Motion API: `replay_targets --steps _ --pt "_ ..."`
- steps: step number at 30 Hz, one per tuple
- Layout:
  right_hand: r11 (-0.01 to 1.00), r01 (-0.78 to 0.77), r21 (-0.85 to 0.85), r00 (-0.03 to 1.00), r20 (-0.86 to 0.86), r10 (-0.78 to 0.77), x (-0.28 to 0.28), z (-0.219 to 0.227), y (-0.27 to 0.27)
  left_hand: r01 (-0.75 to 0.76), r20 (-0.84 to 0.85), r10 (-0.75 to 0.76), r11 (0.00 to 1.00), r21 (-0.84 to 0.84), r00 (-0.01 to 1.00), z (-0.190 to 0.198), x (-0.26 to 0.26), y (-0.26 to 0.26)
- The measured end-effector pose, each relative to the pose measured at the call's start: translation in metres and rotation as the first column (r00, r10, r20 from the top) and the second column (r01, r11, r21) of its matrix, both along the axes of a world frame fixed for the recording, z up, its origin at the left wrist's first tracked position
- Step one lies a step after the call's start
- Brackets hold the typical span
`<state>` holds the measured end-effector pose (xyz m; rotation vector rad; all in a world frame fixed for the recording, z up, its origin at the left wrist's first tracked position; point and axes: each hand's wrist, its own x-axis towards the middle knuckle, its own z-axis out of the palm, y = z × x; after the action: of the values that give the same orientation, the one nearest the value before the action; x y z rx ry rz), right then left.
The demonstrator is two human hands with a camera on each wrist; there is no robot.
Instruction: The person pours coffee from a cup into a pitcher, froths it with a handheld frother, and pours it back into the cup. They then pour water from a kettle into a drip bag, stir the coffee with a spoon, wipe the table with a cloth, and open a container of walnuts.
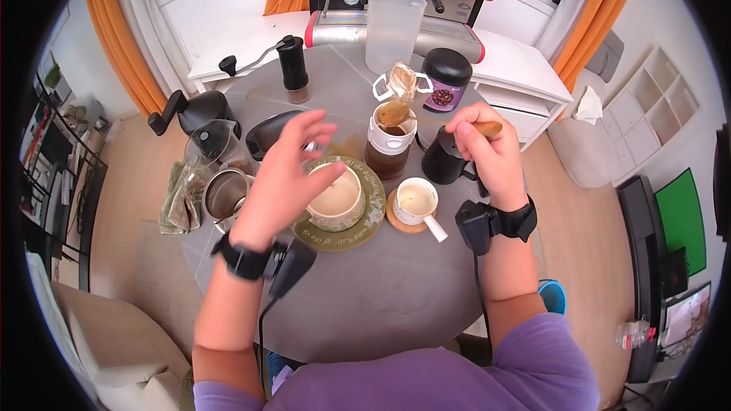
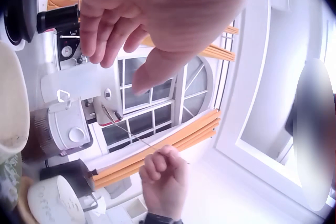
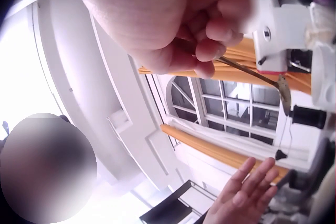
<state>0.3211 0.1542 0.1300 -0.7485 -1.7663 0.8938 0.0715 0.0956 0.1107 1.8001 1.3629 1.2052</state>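
My right hand (image 1: 491, 154) pinches the handle of a spoon (image 1: 394, 113), its brownish bowl over the mouth of a glass coffee server (image 1: 387, 161) with a white collar and dark liquid inside. The right wrist view shows thumb and fingers closed round the thin handle of the spoon (image 3: 247, 69). My left hand (image 1: 285, 171) hovers, holding nothing, over a cream bowl (image 1: 336, 221) on a green plate (image 1: 368, 230). Its fingers are spread and slightly bent. Between plate and right wrist, a small white pot (image 1: 416, 204) with a side handle sits on a wooden coaster (image 1: 397, 217).
Beside the server stands a black pitcher (image 1: 442, 161). Behind are a stained filter in a white holder (image 1: 402, 81), a purple-labelled jar (image 1: 447, 80), a tall plastic jug (image 1: 394, 30) and a hand grinder (image 1: 292, 65). A metal pitcher (image 1: 225, 192) and cloth (image 1: 183, 196) lie left.
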Motion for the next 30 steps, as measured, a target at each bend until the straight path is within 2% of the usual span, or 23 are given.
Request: replay_targets --steps 1,3,4,6,11,16,20,22,25,29,30 --pt "1.0 -0.004 0.003 1.0 -0.003 0.004 0.001 -0.002 0.006 -0.004 -0.003 0.004 1.0 0.003 1.0 -0.001 0.004 0.015" --pt "0.995 0.101 -0.002 0.993 0.054 -0.101 0.0 -0.007 0.016 0.02 -0.212 -0.025 0.999 -0.025 0.977 -0.007 0.014 0.042" --pt "0.995 0.098 -0.002 0.994 0.052 -0.098 0.0 -0.01 0.019 0.017 -0.213 -0.022 1.0 -0.025 0.977 -0.007 0.019 0.051" --pt "0.98 0.152 0.131 0.972 0.158 -0.172 -0.003 -0.014 0.024 0.067 -0.329 -0.078 0.997 -0.046 0.941 -0.011 0.03 0.066" --pt "0.973 0.173 0.156 0.956 0.211 -0.203 -0.008 -0.015 0.03 0.146 -0.261 -0.156 0.988 -0.058 0.953 -0.031 0.036 0.094" --pt "0.974 0.106 0.199 0.945 0.285 -0.161 -0.012 -0.013 0.032 0.224 -0.175 -0.226 0.974 -0.031 0.958 -0.031 0.039 0.099" --pt "0.962 0.078 0.263 0.919 0.356 -0.171 -0.014 -0.02 0.037 0.218 -0.222 -0.218 0.976 -0.022 0.951 -0.031 0.04 0.098" --pt "0.955 0.098 0.278 0.899 0.387 -0.205 -0.016 -0.018 0.034 0.25 -0.177 -0.241 0.968 0.031 0.954 -0.033 0.041 0.097" --pt "0.956 0.082 0.28 0.892 0.407 -0.195 -0.017 -0.019 0.032 0.263 -0.22 -0.237 0.96 0.093 0.946 -0.035 0.041 0.095" --pt "0.966 0.073 0.247 0.912 0.376 -0.166 -0.02 -0.018 0.032 0.275 -0.222 -0.254 0.959 0.067 0.941 -0.031 0.041 0.093" --pt "0.952 0.092 0.292 0.905 0.374 -0.202 -0.019 -0.018 0.033 0.277 -0.215 -0.257 0.958 0.071 0.942 -0.032 0.04 0.093"
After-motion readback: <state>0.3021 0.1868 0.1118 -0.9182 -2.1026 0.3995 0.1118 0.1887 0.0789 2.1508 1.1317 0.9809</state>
